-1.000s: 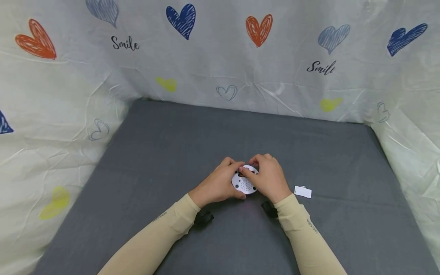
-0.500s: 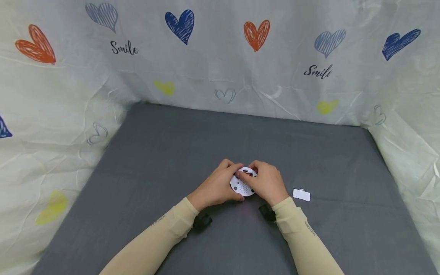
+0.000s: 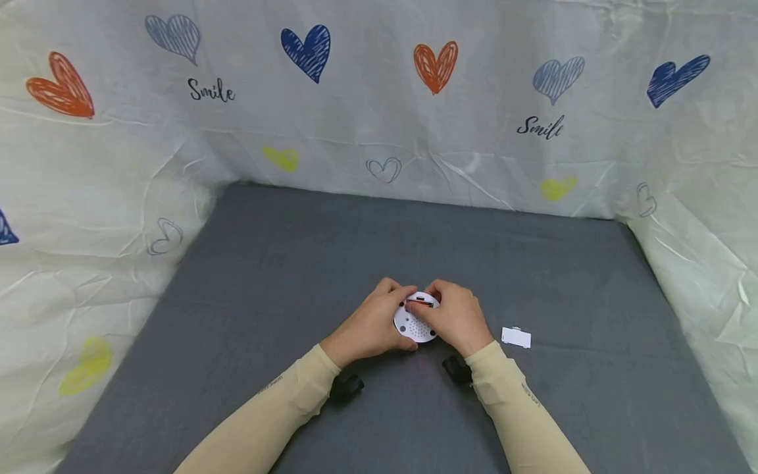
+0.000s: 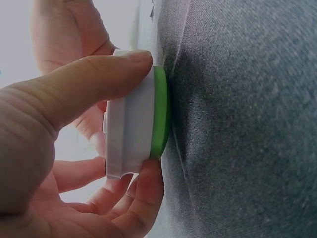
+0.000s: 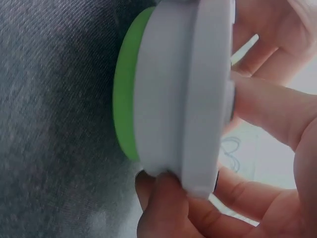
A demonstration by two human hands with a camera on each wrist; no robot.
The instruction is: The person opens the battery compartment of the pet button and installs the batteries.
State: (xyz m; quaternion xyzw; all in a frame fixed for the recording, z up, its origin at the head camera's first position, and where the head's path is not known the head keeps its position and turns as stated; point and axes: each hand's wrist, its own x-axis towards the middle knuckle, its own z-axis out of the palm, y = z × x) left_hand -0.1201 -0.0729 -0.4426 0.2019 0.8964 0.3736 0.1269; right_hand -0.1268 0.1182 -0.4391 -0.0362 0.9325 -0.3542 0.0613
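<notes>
Hands clasped on a round white device (image 3: 417, 318) over the grey surface (image 3: 296, 263).
Left hand (image 3: 370, 324) and right hand (image 3: 457, 318) both gripped its rim, fingers (image 4: 89, 84) curled around it; a white tag (image 3: 516, 338) lay nearby.

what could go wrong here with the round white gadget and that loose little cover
The small white cover lies loose beside the right hand; a sleeve sweep might knock it away. Both hands pinch the round device by its rim, green face down on the grey cloth; pressing at its open slot could tip it.
</notes>
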